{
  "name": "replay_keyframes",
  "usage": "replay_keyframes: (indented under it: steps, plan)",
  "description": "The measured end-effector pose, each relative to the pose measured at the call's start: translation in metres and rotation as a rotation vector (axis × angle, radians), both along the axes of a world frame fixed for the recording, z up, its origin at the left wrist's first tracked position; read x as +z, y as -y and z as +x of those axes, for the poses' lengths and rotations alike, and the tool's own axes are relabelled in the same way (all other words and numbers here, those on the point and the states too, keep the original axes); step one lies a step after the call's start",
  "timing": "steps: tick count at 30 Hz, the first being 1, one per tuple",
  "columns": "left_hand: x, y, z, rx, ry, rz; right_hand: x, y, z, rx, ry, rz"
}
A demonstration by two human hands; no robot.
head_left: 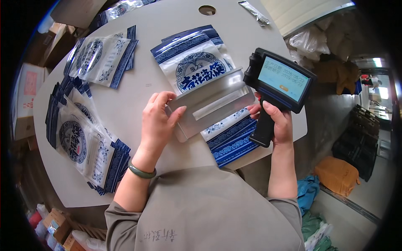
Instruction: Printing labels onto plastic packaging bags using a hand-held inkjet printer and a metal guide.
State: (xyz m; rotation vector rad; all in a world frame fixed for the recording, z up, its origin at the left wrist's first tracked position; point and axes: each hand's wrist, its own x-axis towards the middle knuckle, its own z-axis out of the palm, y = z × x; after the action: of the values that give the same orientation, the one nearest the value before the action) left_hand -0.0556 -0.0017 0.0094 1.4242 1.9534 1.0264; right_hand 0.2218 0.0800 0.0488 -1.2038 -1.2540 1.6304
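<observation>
My left hand (158, 121) presses on the near end of a flat silver metal guide plate (211, 104) that lies across a blue-and-white pouch (197, 62) on the round table (138, 90). My right hand (276, 121) grips the black handle of a handheld printer gun (278, 85) with a lit blue screen, its head at the plate's right end. A green bangle (141, 171) sits on my left wrist.
More blue-and-white pouches lie fanned at the left (83, 142) and in a pile at the back left (102, 58). A silver strip (254, 11) lies near the far edge. Cardboard boxes (27, 100) stand left, an orange bag (337, 175) and black crates right.
</observation>
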Motion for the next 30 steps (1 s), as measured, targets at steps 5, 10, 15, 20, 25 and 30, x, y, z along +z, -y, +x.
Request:
replay_keyframes:
  steps: [5, 10, 15, 20, 25, 30]
  plan:
    - [0.0, 0.001, 0.001, 0.024, -0.029, -0.004, 0.007, 0.007, -0.004, 0.041, 0.073, -0.019]
    - [-0.001, 0.002, 0.003, 0.073, -0.022, -0.005, 0.007, 0.013, -0.004, 0.08, 0.137, -0.011]
    - [0.0, 0.003, 0.003, 0.034, -0.117, -0.017, 0.014, 0.017, -0.011, 0.065, 0.108, -0.033]
    - [0.009, 0.008, 0.001, 0.08, -0.193, -0.13, 0.024, 0.019, -0.005, 0.129, 0.169, -0.06]
    - [0.002, 0.009, 0.002, 0.087, -0.215, -0.171, 0.031, 0.024, -0.008, 0.159, 0.267, -0.091]
    - [0.0, 0.008, 0.003, 0.099, -0.195, -0.173, 0.04, 0.029, -0.021, 0.23, 0.352, -0.138]
